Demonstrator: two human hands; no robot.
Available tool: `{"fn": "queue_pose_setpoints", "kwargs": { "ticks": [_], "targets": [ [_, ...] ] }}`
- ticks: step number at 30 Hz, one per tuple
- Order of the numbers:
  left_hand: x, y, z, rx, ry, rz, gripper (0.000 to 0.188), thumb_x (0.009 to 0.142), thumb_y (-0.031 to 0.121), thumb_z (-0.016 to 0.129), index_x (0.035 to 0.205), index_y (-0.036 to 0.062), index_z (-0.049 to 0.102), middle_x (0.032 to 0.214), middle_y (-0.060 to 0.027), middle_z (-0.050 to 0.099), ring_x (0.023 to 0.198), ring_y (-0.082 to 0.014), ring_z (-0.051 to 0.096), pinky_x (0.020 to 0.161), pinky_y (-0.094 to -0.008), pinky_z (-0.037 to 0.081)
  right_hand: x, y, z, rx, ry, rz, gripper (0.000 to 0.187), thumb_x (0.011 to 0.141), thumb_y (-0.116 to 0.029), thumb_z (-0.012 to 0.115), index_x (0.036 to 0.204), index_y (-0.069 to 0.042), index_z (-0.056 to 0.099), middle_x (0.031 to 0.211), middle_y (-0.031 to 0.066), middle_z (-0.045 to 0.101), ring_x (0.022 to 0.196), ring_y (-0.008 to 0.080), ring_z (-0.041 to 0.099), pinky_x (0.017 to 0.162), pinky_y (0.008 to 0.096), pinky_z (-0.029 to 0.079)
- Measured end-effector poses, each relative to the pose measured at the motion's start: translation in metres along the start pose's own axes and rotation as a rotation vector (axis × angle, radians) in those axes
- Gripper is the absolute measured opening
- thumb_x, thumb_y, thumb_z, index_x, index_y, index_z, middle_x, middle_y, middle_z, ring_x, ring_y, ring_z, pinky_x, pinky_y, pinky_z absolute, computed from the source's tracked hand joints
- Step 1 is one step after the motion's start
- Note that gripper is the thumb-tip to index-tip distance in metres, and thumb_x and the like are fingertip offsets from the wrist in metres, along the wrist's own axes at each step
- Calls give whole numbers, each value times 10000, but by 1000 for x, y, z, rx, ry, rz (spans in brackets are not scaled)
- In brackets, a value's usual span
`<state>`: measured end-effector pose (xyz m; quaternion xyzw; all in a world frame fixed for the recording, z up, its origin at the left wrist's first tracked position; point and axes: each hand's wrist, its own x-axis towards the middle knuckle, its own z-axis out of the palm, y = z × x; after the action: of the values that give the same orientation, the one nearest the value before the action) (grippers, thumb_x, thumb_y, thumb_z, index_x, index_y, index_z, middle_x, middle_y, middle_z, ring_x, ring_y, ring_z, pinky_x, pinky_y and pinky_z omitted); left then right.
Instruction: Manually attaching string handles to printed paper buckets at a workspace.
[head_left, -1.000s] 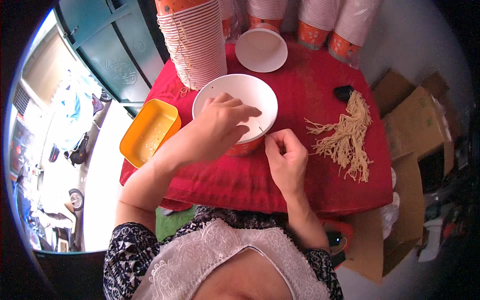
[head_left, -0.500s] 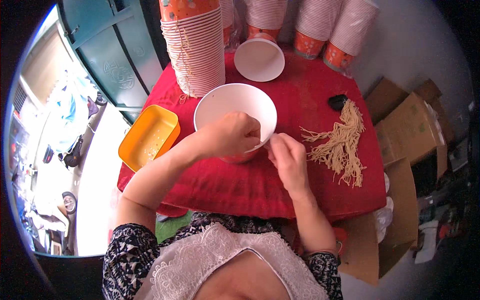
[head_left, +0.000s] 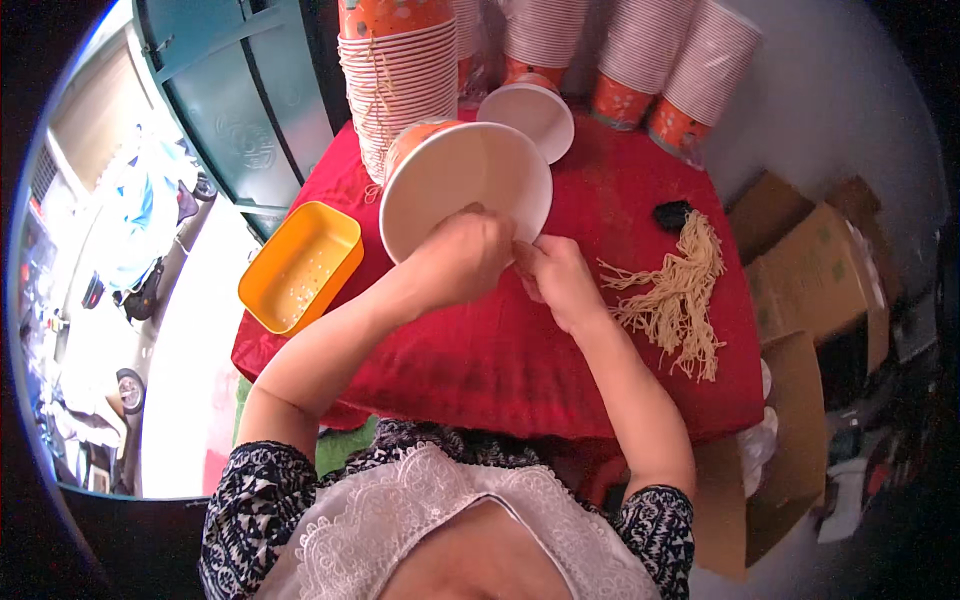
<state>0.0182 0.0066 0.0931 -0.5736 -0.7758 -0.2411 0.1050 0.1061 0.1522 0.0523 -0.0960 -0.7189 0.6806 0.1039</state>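
A white-lined paper bucket (head_left: 450,180) with an orange outside leans back at the middle of the table, its mouth tilted toward me. My left hand (head_left: 468,255) reaches over the near part of its mouth, fingers curled closed at the lower right rim. Just outside that rim, my right hand (head_left: 560,282) is closed in a pinch, its fingertips close to the left hand's. Anything small between the right fingertips is hidden. To the right lies a bundle of beige cords (head_left: 685,295) with a black tie (head_left: 672,213) at its top.
Behind the bucket stands a tall stack of paper buckets (head_left: 400,75) with cords hanging down it. A single bucket (head_left: 530,115) lies on its side. More wrapped stacks (head_left: 640,60) line the back. A yellow tray (head_left: 300,265) holds small pale bits. Cardboard boxes (head_left: 800,280) stand right of the red-covered table (head_left: 470,370).
The bucket has tipped up, its mouth now turned toward me and its orange outside showing at the back. My right hand has moved left and up, closer to my left hand.
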Motion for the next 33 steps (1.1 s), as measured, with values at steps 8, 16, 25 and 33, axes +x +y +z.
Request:
{"fn": "queue_pose_setpoints", "kwargs": {
  "ticks": [8,16,25,33],
  "targets": [
    [-11,-48,60,4,-77,-199,179,837,147,609,756,-12,608,758,-219,615,742,-418,607,668,-484,477,31,34,4,22,-81,134,220,911,-224,574,749,-77,594,619,-28,519,488,56,400,443,226,289],
    [-18,-40,87,-132,138,-268,130,783,85,579,742,-23,639,798,-223,623,772,-378,621,706,-442,499,40,46,1,-648,142,14,313,851,-277,631,770,24,665,730,210,652,676,360,651,618,465,476],
    [-20,-39,101,-519,318,-434,140,746,103,613,739,-37,606,763,-170,619,738,-279,615,680,-378,479,35,46,12,-936,192,-40,254,839,-271,619,824,-32,702,860,229,665,822,420,648,729,515,512],
    [-13,-37,81,-949,132,-674,155,800,119,580,745,-18,627,634,-81,598,556,-148,562,508,-294,440,36,42,10,-966,130,-9,248,838,-220,575,837,0,689,886,256,656,839,434,642,754,514,509]
  ]
}}
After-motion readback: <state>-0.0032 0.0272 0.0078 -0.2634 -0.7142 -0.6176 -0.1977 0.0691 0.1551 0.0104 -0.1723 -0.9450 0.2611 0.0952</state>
